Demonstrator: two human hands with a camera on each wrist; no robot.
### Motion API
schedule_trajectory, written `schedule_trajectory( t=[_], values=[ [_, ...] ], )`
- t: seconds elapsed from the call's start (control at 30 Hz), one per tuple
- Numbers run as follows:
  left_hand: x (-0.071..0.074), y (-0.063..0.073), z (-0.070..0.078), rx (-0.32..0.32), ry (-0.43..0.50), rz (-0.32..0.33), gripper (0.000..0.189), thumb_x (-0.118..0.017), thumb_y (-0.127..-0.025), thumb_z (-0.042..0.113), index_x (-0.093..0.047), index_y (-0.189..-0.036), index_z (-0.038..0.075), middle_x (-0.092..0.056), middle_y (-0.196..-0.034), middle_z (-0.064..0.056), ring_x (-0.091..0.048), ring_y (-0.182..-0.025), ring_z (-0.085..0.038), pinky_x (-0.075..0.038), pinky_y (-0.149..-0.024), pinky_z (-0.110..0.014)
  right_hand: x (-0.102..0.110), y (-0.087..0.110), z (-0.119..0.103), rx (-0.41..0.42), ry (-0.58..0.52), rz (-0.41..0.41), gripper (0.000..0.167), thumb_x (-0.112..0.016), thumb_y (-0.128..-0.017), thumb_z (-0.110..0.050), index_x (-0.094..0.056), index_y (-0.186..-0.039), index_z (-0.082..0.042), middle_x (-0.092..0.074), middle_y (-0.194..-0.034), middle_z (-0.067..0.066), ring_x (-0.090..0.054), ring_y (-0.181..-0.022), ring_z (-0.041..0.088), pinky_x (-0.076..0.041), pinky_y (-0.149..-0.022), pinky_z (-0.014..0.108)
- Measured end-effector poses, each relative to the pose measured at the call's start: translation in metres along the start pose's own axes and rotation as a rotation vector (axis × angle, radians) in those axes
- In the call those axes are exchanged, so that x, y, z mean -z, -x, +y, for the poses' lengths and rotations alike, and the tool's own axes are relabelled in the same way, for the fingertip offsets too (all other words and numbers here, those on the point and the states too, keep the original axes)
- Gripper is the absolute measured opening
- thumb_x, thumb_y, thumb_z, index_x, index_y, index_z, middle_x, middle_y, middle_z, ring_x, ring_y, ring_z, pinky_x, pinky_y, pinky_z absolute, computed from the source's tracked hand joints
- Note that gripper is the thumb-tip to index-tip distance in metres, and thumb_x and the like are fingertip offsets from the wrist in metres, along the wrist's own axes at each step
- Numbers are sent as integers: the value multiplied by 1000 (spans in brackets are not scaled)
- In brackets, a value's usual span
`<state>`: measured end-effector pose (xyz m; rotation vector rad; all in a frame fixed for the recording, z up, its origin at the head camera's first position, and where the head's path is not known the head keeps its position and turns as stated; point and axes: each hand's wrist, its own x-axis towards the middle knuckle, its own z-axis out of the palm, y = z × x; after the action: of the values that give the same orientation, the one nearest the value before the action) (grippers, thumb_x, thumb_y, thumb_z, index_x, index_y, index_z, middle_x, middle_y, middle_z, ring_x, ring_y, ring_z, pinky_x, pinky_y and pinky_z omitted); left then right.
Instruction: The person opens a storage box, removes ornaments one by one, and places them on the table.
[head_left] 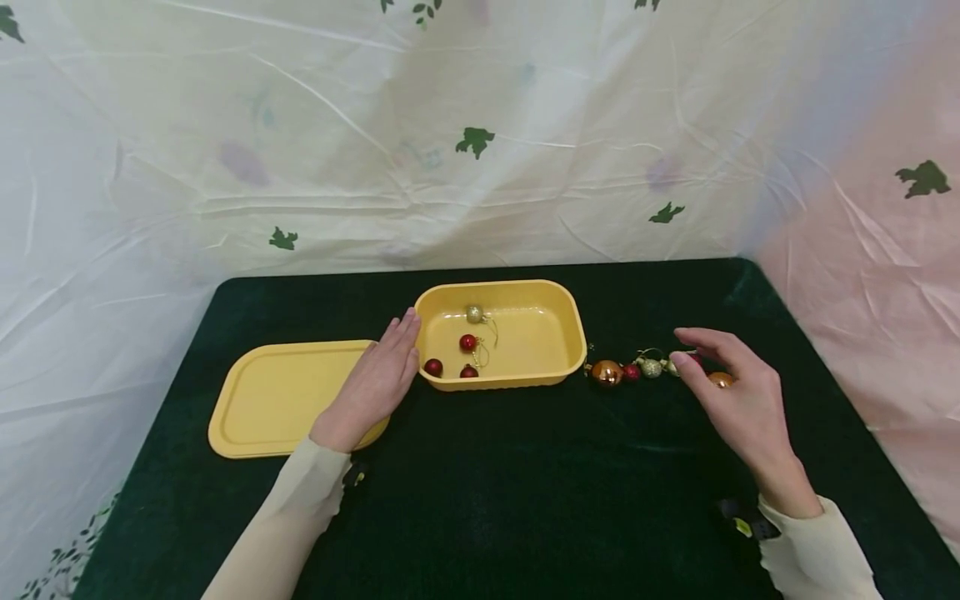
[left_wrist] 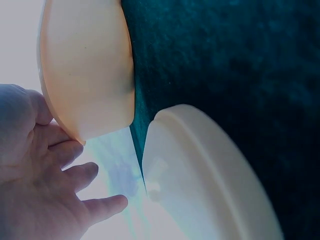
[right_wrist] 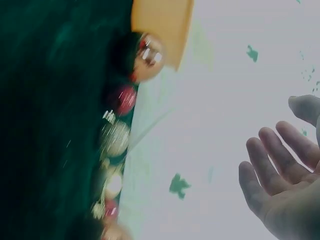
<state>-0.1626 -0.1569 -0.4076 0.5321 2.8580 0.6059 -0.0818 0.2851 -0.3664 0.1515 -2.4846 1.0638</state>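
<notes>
A yellow plastic box (head_left: pixel 558 379) holds a gold bauble (head_left: pixel 474 313) and several small red baubles (head_left: pixel 467 342) in its left half. My left hand (head_left: pixel 375 375) rests against the box's left end, its fingers fairly straight; the left wrist view shows fingertips touching the rim. To the right of the box lies a row of Christmas baubles: a copper one (head_left: pixel 607 372), a red one (head_left: pixel 632 371), a glittery pale gold one (head_left: pixel 651 368) and others. Over the row's right end hovers my right hand (head_left: pixel 742 400), thumb and fingers apart, nothing in its grasp. It partly hides another copper bauble (head_left: pixel 721 380).
The matching yellow lid (head_left: pixel 277 400) lies flat left of the box, partly under my left forearm. A dark green cloth (head_left: pixel 525 483) covers the table. Behind it hangs a pale curtain (head_left: pixel 570 192) with green leaf shapes.
</notes>
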Motion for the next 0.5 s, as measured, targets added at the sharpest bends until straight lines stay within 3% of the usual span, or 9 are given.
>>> schedule_trajectory(
  t=[0.5],
  values=[
    [1,1,1,0,13,4,61,-35,-114,34,-16,-167,11,-8,-174,-1,-13,-159,-28,-23,-123,-59,-46,-24,-38,203,-121,-148,41,-79,-90,-3,-71,-130,-13,-70,-129,3,-62,-115,8,-45,-99,14]
  ],
)
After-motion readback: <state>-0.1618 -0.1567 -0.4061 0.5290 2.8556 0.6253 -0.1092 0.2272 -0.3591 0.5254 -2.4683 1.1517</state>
